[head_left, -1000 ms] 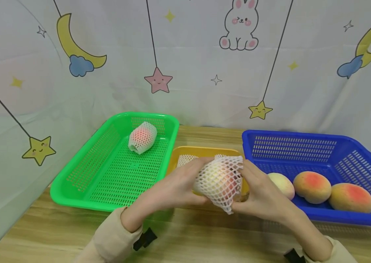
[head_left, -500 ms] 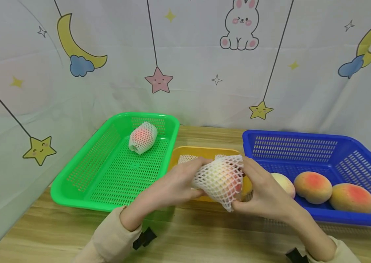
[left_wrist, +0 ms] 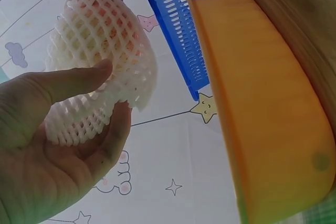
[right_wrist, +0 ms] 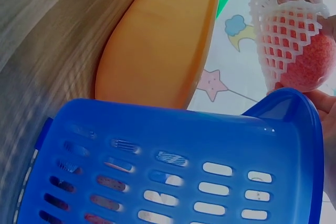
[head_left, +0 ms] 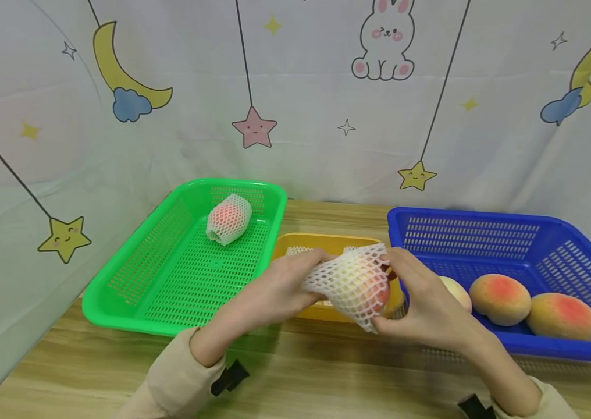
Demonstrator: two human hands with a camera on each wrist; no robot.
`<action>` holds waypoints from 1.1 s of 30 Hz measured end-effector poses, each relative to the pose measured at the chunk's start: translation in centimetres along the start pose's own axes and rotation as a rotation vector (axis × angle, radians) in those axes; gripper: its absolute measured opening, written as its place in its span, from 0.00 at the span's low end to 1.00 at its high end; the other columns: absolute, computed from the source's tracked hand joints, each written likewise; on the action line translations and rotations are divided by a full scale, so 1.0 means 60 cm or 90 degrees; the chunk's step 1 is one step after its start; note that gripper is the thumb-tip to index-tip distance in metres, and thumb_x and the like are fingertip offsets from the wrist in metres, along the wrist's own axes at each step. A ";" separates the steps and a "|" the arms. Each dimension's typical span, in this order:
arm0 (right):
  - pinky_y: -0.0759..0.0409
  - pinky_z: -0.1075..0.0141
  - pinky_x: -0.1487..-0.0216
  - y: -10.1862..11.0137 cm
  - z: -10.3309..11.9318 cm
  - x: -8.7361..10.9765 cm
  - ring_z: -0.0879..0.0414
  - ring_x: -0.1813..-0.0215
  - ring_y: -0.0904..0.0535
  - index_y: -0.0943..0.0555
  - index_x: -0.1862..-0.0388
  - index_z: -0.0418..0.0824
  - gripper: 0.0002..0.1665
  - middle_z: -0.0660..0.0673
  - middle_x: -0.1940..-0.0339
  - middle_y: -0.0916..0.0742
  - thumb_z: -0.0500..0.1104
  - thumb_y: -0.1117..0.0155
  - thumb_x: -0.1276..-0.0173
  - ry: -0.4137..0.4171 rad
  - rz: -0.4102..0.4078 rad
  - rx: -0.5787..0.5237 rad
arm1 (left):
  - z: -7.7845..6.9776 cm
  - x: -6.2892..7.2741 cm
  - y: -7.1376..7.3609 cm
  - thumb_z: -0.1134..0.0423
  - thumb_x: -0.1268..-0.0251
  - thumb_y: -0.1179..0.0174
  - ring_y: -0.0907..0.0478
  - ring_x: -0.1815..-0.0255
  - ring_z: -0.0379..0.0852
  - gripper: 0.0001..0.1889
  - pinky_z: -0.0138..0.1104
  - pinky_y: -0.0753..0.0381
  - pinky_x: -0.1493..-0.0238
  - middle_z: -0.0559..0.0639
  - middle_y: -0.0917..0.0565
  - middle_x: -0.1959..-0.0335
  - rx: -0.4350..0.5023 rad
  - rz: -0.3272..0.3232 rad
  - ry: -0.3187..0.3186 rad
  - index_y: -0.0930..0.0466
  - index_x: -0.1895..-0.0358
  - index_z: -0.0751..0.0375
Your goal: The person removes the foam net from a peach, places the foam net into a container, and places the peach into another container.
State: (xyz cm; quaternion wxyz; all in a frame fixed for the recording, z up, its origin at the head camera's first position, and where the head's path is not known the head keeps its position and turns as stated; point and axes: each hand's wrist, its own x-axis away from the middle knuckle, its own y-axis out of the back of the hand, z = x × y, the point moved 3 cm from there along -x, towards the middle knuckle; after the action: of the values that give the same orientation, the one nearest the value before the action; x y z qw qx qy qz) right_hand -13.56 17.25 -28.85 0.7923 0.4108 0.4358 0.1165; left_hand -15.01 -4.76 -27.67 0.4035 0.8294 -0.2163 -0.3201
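A peach (right_wrist: 315, 64) with a red side sits partly inside a white foam net sleeve (head_left: 348, 282), held up over the front of the yellow bin (head_left: 327, 315). My left hand (head_left: 282, 288) pinches the sleeve's bunched left end between thumb and fingers, as the left wrist view also shows. On the other side, my right hand (head_left: 426, 305) grips the sleeve's open rim and the peach, thumb below and fingers above. In the right wrist view the red end bulges bare out of the net. Some right fingers are hidden behind the fruit.
To the left, a green basket (head_left: 177, 331) holds one net-wrapped peach (head_left: 229, 219). A blue basket (head_left: 468, 216) on the right holds a pale peach (head_left: 456, 293) and two orange-red peaches (head_left: 501, 298). More white nets (head_left: 298, 250) lie in the yellow bin. A patterned curtain hangs behind.
My left hand has drawn the sleeve's end leftward, so the net looks longer and narrower there. The peach has tilted, and its red side shows more at the right. Both hands keep their hold.
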 end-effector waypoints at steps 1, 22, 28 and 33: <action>0.25 0.73 0.54 0.001 0.000 0.000 0.63 0.53 0.28 0.30 0.38 0.42 0.48 0.50 0.47 0.22 0.43 0.23 0.63 0.002 -0.001 0.003 | 0.000 0.000 0.001 0.62 0.44 0.31 0.19 0.54 0.40 0.20 0.34 0.19 0.51 0.46 0.16 0.54 0.001 0.000 0.002 0.26 0.48 0.56; 0.22 0.70 0.54 0.018 -0.007 -0.002 0.68 0.52 0.28 0.30 0.41 0.47 0.47 0.56 0.48 0.23 0.45 0.19 0.63 -0.036 0.028 0.017 | 0.002 0.005 0.012 0.63 0.41 0.34 0.29 0.70 0.37 0.08 0.27 0.28 0.65 0.42 0.20 0.69 -0.075 -0.028 -0.022 0.24 0.62 0.55; 0.25 0.76 0.54 0.021 -0.008 -0.004 0.66 0.54 0.28 0.29 0.40 0.44 0.47 0.53 0.50 0.23 0.41 0.20 0.63 -0.007 0.002 -0.018 | 0.005 0.006 0.015 0.63 0.41 0.34 0.30 0.71 0.38 0.08 0.27 0.30 0.66 0.42 0.21 0.70 -0.080 -0.036 -0.018 0.25 0.64 0.55; 0.26 0.77 0.54 0.023 -0.008 -0.004 0.65 0.54 0.28 0.29 0.40 0.43 0.47 0.52 0.49 0.22 0.40 0.21 0.63 -0.001 -0.002 -0.021 | 0.006 0.006 0.018 0.63 0.40 0.34 0.31 0.72 0.38 0.07 0.27 0.31 0.68 0.42 0.22 0.72 -0.079 -0.037 -0.017 0.25 0.66 0.54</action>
State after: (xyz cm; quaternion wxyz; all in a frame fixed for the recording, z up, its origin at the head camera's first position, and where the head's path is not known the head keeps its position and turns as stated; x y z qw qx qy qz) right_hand -13.86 18.27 -27.83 0.7993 0.3971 0.4342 0.1221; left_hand -15.12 -5.78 -27.11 0.4418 0.8043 -0.1774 -0.3555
